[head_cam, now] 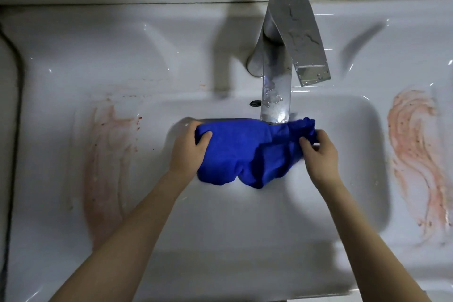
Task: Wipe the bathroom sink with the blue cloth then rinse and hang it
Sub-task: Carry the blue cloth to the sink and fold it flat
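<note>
Working left to right with the tap (278, 64) as my landmark: far to its left, on the flat ledge of the sink (61, 56), I see a faint pinkish smear (105, 154) that is not yet wiped off. Nearer the tap, below and left of its spout, my left hand (190, 148) is clamped on the left edge of the blue cloth (241, 152), thumb on top. The cloth hangs spread between both hands over the basin, its top edge right under the spout; I cannot tell whether water is running. Below and right of the spout, my right hand (318, 152) pinches the bunched right end of the cloth, fingers closed on it. Far right of the tap, a heavier orange-pink smear (416, 154) lies on the ledge. I judge that I am wetting or readying the cloth, with the wiping largely still to do. The next move calls for gathering the cloth into one hand and carrying it to a stained ledge, pressing firmly. I can read no brand, label or writing anywhere, not even on the tap.
</note>
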`<state>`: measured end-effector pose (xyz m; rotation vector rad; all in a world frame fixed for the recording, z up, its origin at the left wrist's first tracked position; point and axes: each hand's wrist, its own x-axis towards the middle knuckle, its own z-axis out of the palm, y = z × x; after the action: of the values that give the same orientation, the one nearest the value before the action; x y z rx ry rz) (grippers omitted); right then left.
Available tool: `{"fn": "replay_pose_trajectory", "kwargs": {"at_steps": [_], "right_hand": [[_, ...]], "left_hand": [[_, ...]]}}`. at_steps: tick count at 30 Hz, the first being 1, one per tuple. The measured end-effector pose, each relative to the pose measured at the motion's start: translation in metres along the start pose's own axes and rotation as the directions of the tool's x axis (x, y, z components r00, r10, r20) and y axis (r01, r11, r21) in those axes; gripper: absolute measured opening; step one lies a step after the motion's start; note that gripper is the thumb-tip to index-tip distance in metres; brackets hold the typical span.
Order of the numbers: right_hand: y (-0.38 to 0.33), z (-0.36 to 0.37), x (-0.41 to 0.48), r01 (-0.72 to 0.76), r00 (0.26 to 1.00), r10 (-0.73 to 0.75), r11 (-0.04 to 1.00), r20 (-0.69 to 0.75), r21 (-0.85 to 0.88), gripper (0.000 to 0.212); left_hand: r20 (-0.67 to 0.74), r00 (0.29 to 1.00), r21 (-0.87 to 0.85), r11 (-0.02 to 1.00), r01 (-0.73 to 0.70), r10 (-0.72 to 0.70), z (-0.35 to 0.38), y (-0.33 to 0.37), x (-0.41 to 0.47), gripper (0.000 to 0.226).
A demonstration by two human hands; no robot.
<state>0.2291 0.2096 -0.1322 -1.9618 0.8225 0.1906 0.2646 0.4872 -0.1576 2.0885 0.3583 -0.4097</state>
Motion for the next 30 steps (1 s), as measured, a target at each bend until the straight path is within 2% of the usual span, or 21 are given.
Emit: {"fn": "replay_pose_trajectory", "kwargs": {"at_steps": [1,3,5,6,7,9,11,12,15,17,18,20,22,23,25,27,30], "right_hand": [[0.000,0.002,0.005,0.003,0.998,-0.009,0.995,-0.062,-0.096,0.009],[-0.002,0.012,0.007,0.000,0.992,-0.027,0.977,-0.125,-0.212,0.032],[-0.004,0.025,0.004,-0.020,0.988,-0.040,0.926,-0.151,-0.378,0.057],[-0.003,0.031,0.003,-0.022,0.987,-0.050,0.900,-0.152,-0.434,0.062],[-0.002,0.033,0.002,-0.012,0.990,-0.053,0.898,-0.134,-0.441,0.062],[0.000,0.025,0.002,0.020,0.996,-0.045,0.952,-0.074,-0.307,0.054],[0.008,0.006,0.003,0.053,0.997,-0.064,0.981,-0.051,-0.187,0.049],[0.013,-0.003,0.003,0.082,0.993,-0.095,0.978,-0.063,-0.190,0.049],[0.024,-0.013,-0.002,0.211,0.966,-0.248,0.922,-0.075,-0.325,0.050],[0.023,-0.005,-0.008,0.354,0.891,-0.446,0.797,-0.082,-0.489,0.051],[0.021,0.000,-0.010,0.450,0.832,-0.553,0.719,-0.042,-0.530,0.050],[0.019,0.009,-0.013,0.673,0.714,-0.660,0.557,0.231,-0.487,0.050],[0.024,0.014,-0.016,0.772,0.636,-0.556,0.451,0.536,-0.448,0.054],[0.029,0.014,-0.016,0.771,0.636,-0.482,0.428,0.603,-0.471,0.055],[0.035,0.009,-0.014,0.749,0.662,-0.445,0.434,0.604,-0.501,0.051],[0.040,-0.002,-0.010,0.732,0.682,-0.488,0.468,0.545,-0.496,0.039],[0.048,-0.026,-0.012,0.736,0.676,-0.490,0.430,0.550,-0.522,0.017]], "left_hand": [[-0.026,0.999,0.096,0.995,-0.031,0.034,0.003,-0.003,0.003,0.010],[-0.076,0.987,0.261,0.958,-0.116,0.140,0.011,-0.005,0.004,0.014],[-0.127,0.968,0.328,0.930,-0.164,0.215,0.018,-0.001,0.000,0.015],[-0.144,0.965,0.310,0.936,-0.168,0.221,0.021,0.000,-0.003,0.015],[-0.158,0.966,0.259,0.953,-0.158,0.204,0.022,0.002,-0.007,0.014],[-0.170,0.971,0.186,0.973,-0.135,0.167,0.021,0.002,-0.011,0.012],[-0.190,0.962,0.211,0.965,-0.156,0.197,0.017,-0.002,-0.010,0.009],[-0.186,0.959,0.231,0.958,-0.168,0.213,0.015,-0.006,-0.008,0.008],[-0.153,0.957,0.304,0.933,-0.191,0.246,0.017,-0.009,-0.004,0.009],[-0.180,0.955,0.356,0.921,-0.161,0.237,0.021,-0.007,-0.010,0.022],[-0.199,0.949,0.398,0.905,-0.148,0.243,0.022,-0.006,-0.015,0.031],[-0.159,0.932,0.472,0.854,-0.218,0.326,0.022,-0.007,-0.024,0.037],[0.036,0.883,0.510,0.751,-0.419,0.468,0.020,-0.016,-0.030,0.030],[0.142,0.857,0.503,0.709,-0.494,0.496,0.020,-0.022,-0.032,0.030],[0.254,0.851,0.462,0.716,-0.524,0.459,0.019,-0.030,-0.033,0.036],[0.254,0.862,0.441,0.741,-0.507,0.438,0.019,-0.034,-0.035,0.040],[0.245,0.864,0.435,0.747,-0.503,0.439,0.019,-0.035,-0.036,0.043]]}}
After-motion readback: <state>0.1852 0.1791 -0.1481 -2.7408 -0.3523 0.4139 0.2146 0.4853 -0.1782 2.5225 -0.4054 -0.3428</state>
